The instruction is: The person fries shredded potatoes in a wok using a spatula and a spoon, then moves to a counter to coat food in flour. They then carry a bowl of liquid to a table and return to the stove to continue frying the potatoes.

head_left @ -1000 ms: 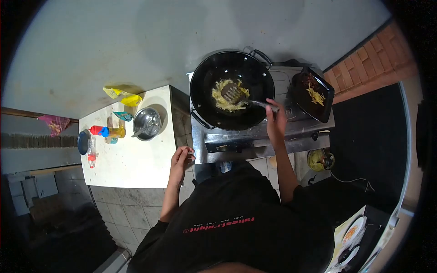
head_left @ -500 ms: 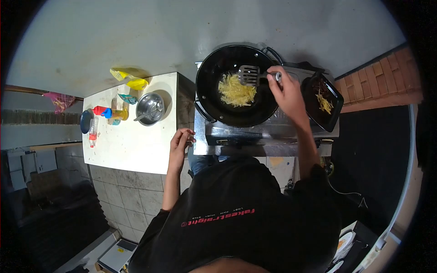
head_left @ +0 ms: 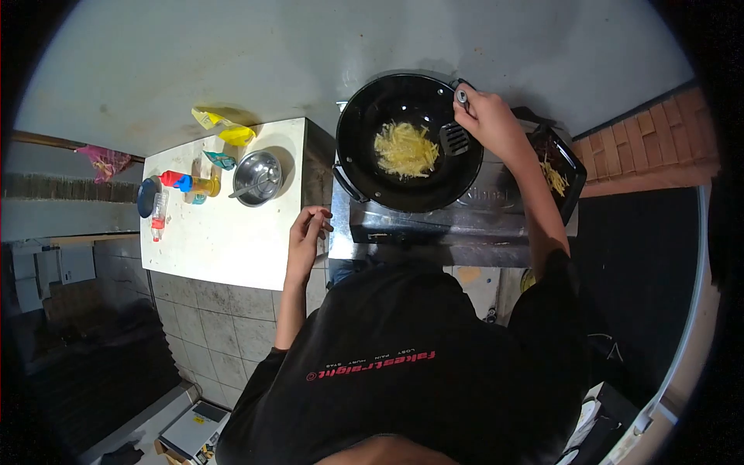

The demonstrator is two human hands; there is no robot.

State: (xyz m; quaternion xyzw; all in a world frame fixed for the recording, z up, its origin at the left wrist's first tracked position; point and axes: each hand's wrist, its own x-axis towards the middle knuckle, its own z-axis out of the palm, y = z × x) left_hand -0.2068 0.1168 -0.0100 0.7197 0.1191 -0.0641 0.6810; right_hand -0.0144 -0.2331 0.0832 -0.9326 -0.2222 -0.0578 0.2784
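Observation:
A black wok [head_left: 358, 172] with two side handles sits on the stove. Shredded, pale yellow potato-like strips [head_left: 406, 150] lie heaped in its middle. At the wok's upper right rim, my right hand [head_left: 490, 122] grips a slotted spatula [head_left: 455, 139], whose black blade hangs inside against the right wall, apart from the strips. My left hand [head_left: 307, 226] hovers by the stove's left front edge, fingers loosely curled and holding nothing that I can see.
Right of the wok stands a black tray [head_left: 574, 172] with some strips [head_left: 553, 178] in it. On the white table [head_left: 225, 248] at left are a metal bowl [head_left: 258, 178] with a spoon, several bottles [head_left: 186, 183] and a yellow packet [head_left: 225, 126]. A wall rises behind the stove.
My right hand has moved up and right with the spatula, whose blade has left the strips and swung to the wok's right side. My left hand has hardly moved.

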